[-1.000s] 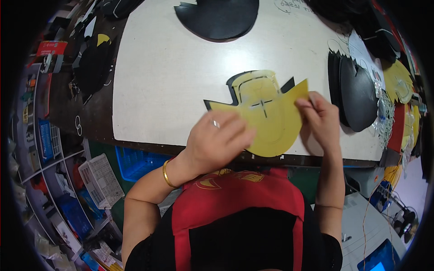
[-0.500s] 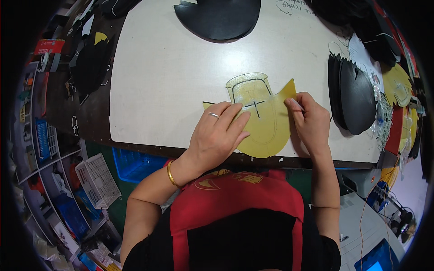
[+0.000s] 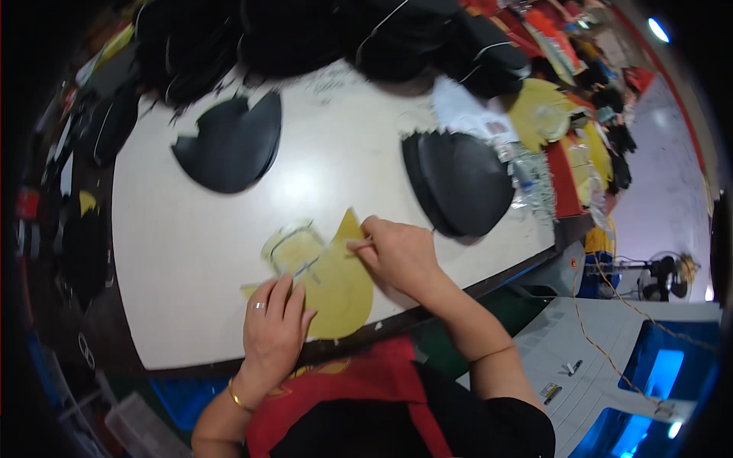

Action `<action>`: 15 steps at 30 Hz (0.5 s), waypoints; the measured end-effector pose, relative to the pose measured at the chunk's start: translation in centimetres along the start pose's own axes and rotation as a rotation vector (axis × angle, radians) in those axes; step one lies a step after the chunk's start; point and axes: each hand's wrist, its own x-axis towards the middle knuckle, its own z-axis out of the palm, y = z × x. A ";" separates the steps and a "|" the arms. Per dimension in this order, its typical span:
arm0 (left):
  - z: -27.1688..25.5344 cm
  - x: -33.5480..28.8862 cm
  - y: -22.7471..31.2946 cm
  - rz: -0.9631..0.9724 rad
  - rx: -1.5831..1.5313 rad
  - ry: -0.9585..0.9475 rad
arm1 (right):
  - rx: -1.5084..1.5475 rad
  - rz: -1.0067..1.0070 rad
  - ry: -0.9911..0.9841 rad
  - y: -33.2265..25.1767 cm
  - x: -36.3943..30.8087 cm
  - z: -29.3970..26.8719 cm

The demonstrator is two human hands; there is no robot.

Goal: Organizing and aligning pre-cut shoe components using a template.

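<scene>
A translucent yellow template (image 3: 340, 301) with a pointed corner and dark cross lines lies at the table's near edge. Its smaller upper part (image 3: 296, 250) carries a dark curved outline. My left hand (image 3: 273, 324), with a ring and a gold bangle, rests on the template's left side, fingers stretched out. At the right side, by the pointed corner, my right hand (image 3: 401, 256) is closed around a thin pale pen-like stick (image 3: 362, 244). The stick's tip is over the template; blur hides whether it touches.
Notched black pieces (image 3: 229, 145) lie at the table's far left. A stack of black pieces (image 3: 466, 183) sits to the right. Black bundles (image 3: 290, 34) line the back edge. Beyond the right stack are a yellow sheet (image 3: 534, 111) and loose threads (image 3: 538, 179).
The view has swung to the right, so the table appears tilted and more of the back shows. My right hand has moved from the template's edge to above its surface. My left hand stays on it.
</scene>
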 end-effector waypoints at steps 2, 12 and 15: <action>-0.8 -1.0 0.2 -0.044 0.016 -0.064 | -0.021 -0.046 0.139 -0.8 0.4 -0.8; -0.4 -1.3 -0.2 0.010 0.043 -0.074 | 0.416 -0.252 -0.363 -6.2 3.9 2.1; 0.1 -0.2 -0.3 -0.002 0.047 -0.043 | 0.272 -0.258 -0.366 -5.6 6.0 2.6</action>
